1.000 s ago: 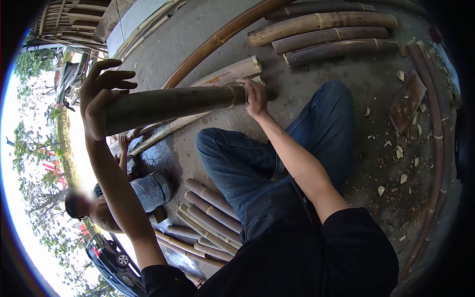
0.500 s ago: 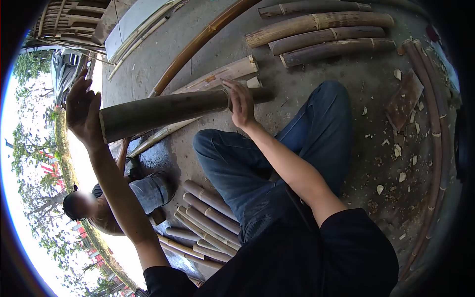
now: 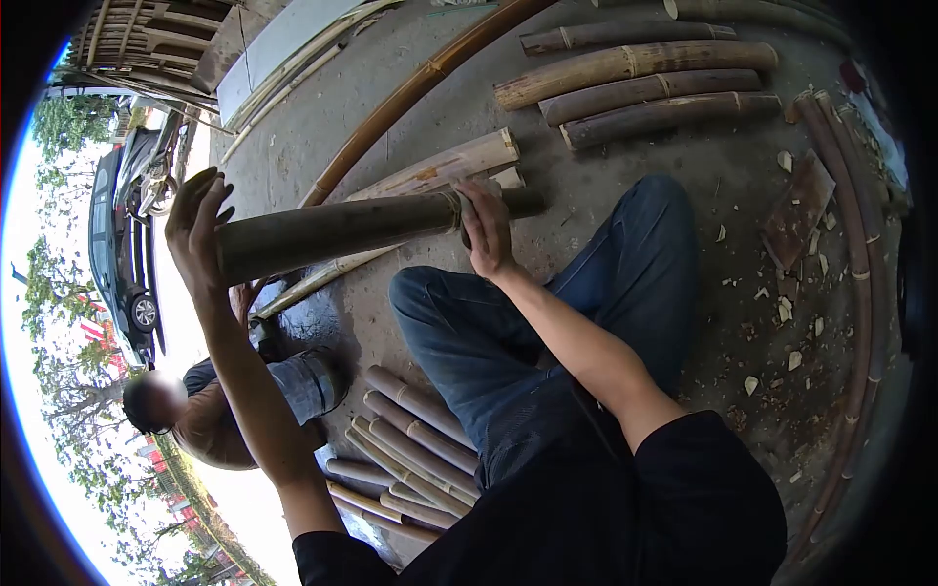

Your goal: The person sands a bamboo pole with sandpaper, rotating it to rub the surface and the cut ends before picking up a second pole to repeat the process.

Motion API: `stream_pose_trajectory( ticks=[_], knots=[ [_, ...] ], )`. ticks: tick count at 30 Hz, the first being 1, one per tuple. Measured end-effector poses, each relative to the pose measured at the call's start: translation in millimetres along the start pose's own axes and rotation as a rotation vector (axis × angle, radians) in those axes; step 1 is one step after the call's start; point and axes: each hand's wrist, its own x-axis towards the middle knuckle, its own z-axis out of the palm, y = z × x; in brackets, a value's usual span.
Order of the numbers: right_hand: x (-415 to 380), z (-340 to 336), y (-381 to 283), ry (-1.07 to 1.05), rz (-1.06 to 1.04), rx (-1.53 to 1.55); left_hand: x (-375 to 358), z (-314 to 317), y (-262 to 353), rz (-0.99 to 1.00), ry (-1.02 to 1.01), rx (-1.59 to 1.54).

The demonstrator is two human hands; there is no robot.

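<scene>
From the head camera, you hold one thick bamboo pole (image 3: pixel 337 232) across your view, lifted off the floor (image 3: pixel 625 186) and sloping slightly up to the right. Your left hand (image 3: pixel 198 234) is spread flat against its cut end at the left, fingers (image 3: pixel 195 190) open and pointing up. Your right hand (image 3: pixel 486 230) is wrapped round the pole near a node, close to its far end (so the hands stand well apart, one at each end of the pole). Your knees in jeans (image 3: pixel 547 322) lie under it.

On the floor beyond, four short poles (image 3: pixel 635 83) lie side by side, with a fifth partly cut off by the frame's top edge. A split piece (image 3: pixel 440 168) lies just behind the pole. A bundle of thinner lengths (image 3: pixel 410 439) lies by your left leg; I cannot count them. Another person (image 3: pixel 210 410) sits low on the left.
</scene>
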Motion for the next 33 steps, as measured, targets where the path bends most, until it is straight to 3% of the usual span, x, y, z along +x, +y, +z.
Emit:
stream_pose_trajectory(
  ticks=[1,2,4,5,8,9,10,11,12,13,14,16,18,20,22,25,26,28,29,30,32,33],
  knots=[
    [-1.1,-1.6,1.4,-0.003,-0.019,-0.03,3.3,-11.1,-11.0,0.039,-0.143,0.089],
    [-1.0,-5.3,3.0,-0.006,-0.04,-0.058,-0.2,-19.5,-21.9,0.038,-0.142,0.088],
    [-14.5,-13.2,66.8,0.003,0.096,-0.115,-1.8,-24.3,-12.6,0.012,-0.163,0.431],
    [-31.5,-13.6,110.6,0.103,0.188,-0.218,-1.4,-21.6,-4.1,0.019,-0.151,0.428],
    [-25.1,-15.9,103.9,0.015,0.315,-0.275,-9.4,-2.0,35.8,0.01,-0.43,0.223],
    [-7.3,-12.5,67.8,-0.069,0.162,-0.183,-10.6,-2.4,46.4,0.148,-0.515,0.251],
    [15.4,-13.9,4.0,-0.044,0.145,0.052,-14.8,5.8,50.1,0.278,-0.5,0.132],
    [25.8,-16.9,-35.3,-0.168,0.105,0.101,-12.2,9.0,51.9,0.393,-0.462,0.142],
    [34.7,-15.0,-67.4,-0.117,0.005,0.115,-8.1,11.1,55.9,0.511,-0.42,0.153],
    [41.2,-12.5,-85.0,-0.062,-0.101,0.128,-8.9,14.3,65.9,0.458,-0.276,0.245],
    [42.0,-10.0,-83.4,-0.062,-0.107,0.127,-10.2,16.6,78.6,0.287,-0.214,0.378],
    [40.6,-1.6,-66.5,0.087,-0.148,0.022,-11.4,16.8,71.4,0.153,-0.124,0.54],
    [26.0,-0.8,-39.6,0.109,-0.081,0.034,-14.4,17.6,76.4,-0.089,-0.085,0.508],
    [5.4,-6.1,0.6,0.119,-0.023,-0.09,-16.1,10.3,76.9,-0.301,-0.295,0.339],
    [-12.5,-20.8,34.2,0.079,0.013,-0.127,-23.3,13.8,78.5,-0.313,-0.3,0.235],
    [-15.1,-40.5,39.4,-0.011,-0.015,-0.147,-20.8,19.0,59.8,0.069,-0.155,0.148],
    [-14.9,-43.3,36.8,-0.067,-0.073,-0.13,-18.5,18.5,57.1,0.072,-0.155,0.149],
    [-10.4,-41.1,17.5,-0.11,-0.164,-0.151,-14.7,14.0,49.8,0.434,-0.285,-0.065],
    [-10.6,-36.3,5.8,-0.079,-0.197,-0.161,-12.2,13.3,47.4,0.517,-0.323,-0.119],
    [-12.9,-32.4,0.7,-0.047,-0.229,-0.17,-11.4,13.8,47.0,0.511,-0.321,-0.116],
    [-9.0,-27.8,6.2,-0.03,-0.205,-0.153,-11.9,18.3,50.9,0.272,-0.077,-0.058],
    [-6.5,-26.6,9.3,-0.044,-0.226,-0.223,-15.1,23.9,63.9,0.052,-0.003,0.0]
  ],
)
